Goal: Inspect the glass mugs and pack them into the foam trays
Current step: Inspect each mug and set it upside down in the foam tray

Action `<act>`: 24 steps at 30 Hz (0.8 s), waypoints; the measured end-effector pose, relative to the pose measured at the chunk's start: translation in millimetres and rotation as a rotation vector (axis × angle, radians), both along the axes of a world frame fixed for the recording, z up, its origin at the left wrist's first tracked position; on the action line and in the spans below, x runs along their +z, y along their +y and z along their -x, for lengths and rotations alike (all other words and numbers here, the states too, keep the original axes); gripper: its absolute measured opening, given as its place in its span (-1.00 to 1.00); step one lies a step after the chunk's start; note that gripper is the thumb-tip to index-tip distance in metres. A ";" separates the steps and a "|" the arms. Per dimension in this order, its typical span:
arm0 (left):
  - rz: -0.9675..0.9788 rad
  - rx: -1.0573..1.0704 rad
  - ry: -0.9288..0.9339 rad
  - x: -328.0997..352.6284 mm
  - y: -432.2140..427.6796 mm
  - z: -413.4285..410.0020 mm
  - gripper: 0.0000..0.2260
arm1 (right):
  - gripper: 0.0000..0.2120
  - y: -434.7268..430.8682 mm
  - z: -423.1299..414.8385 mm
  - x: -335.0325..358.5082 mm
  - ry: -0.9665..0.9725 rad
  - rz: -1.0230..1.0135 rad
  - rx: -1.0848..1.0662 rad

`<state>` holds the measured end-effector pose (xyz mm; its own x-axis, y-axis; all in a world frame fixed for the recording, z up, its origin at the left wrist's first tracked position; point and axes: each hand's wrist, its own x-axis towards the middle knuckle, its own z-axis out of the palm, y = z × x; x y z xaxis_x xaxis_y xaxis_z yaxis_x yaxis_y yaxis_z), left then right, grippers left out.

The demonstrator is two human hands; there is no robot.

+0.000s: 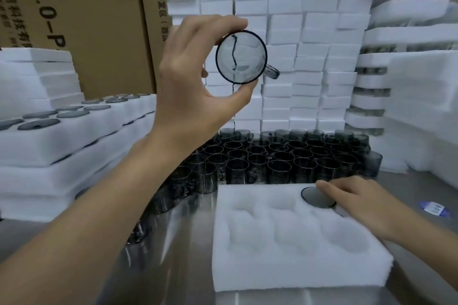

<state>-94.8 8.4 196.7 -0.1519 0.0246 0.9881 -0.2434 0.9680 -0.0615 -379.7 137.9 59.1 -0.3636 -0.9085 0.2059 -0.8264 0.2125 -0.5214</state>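
White foam stacks [297,57] wall a steel table [173,267], where a foam tray [285,262] lies before massed loose mugs [285,156]. The left hand [195,77] pinches a raised mug [241,57] between thumb and fingertips, end-on, likely to show flaws. The right hand [354,200] rests relaxed fingers on a seated mug [316,197] in the tray's far-right pocket.

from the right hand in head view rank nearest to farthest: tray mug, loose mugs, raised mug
1. tray mug: touched by the right hand
2. loose mugs: behind the tray
3. raised mug: high, in the left hand

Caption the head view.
Left hand holds a mug up to inspect; right hand touches a second mug in the foam tray.
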 end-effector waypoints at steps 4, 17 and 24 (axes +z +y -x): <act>-0.385 -0.249 0.079 2.5 -1.2 -2.2 -0.42 | -0.32 -0.4 0.9 -1.9 -0.013 0.010 0.002; -1.754 -1.172 -0.140 -1.2 8.4 -0.8 -0.35 | -0.42 0.4 -2.5 -0.3 -0.046 -0.029 -0.010; -1.360 -0.716 -0.051 -6.3 10.7 5.4 -0.48 | -0.70 6.1 -9.2 7.1 0.104 0.102 -0.065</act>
<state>-100.2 19.2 190.4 -0.5354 -0.7828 0.3171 0.2578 0.2061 0.9440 -370.5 144.0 66.2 -0.3928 -0.8563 0.3353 -0.8632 0.2175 -0.4556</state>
